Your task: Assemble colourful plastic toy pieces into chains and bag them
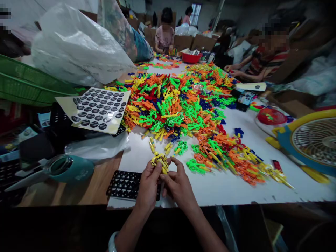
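Note:
A yellow plastic toy figure [160, 161] with dark spots is held up close to the table's front edge. My left hand [149, 182] pinches it between thumb and fingers. My right hand [177, 180] is closed at its lower right side, thumb and forefinger against the figure. Under my left hand lies a black tray [123, 184] with rows of round holes, partly covered. Beyond the hands rises a large heap of toy figures [170, 105] in green, orange, yellow, red and blue. A small green figure [181, 148] lies just past my right hand.
A sheet of round black stickers [97, 109] lies at the left, near a teal bottle [76, 168] and a green basket [28, 82]. A blue and yellow fan [296, 143] stands at the right. Several people sit or stand around the far side, near a red basin [191, 58].

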`<state>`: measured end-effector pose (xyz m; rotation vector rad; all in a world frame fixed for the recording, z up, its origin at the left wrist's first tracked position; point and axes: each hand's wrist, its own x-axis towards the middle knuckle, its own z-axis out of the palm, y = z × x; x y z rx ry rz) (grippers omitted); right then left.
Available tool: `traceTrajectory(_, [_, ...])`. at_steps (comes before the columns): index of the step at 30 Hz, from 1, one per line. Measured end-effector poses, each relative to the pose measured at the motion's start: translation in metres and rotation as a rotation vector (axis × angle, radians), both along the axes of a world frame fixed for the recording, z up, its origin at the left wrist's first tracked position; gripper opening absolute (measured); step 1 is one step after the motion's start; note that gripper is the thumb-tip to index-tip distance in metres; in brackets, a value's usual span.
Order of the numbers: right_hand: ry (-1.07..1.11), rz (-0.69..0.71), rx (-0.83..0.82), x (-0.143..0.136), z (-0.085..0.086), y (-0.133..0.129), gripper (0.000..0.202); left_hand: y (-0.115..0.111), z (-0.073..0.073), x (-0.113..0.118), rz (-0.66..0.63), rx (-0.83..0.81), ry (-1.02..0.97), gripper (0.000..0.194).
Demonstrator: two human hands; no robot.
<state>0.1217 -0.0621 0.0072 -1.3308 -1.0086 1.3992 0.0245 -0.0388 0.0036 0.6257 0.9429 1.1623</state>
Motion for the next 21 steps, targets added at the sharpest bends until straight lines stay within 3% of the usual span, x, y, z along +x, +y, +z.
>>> traceTrajectory(5, [-0.147, -0.044, 0.066, -0.002, -0.003, 0.000, 0.061, -0.002, 0.001, 0.001, 0.038, 0.033, -0.008, 0.036])
traceTrajectory(12, [0.112, -0.046, -0.036, 0.001, -0.001, 0.008, 0.064, -0.006, -0.006, -0.006, -0.002, 0.137, 0.109, 0.038])
traceTrajectory(17, [0.150, -0.127, -0.040, -0.008, 0.005, 0.002, 0.054, -0.010, -0.008, -0.006, 0.013, 0.175, 0.106, 0.039])
traceTrajectory(21, [0.040, -0.041, 0.030, -0.004, 0.004, -0.003, 0.041, -0.014, -0.014, -0.008, 0.042, 0.214, 0.208, 0.041])
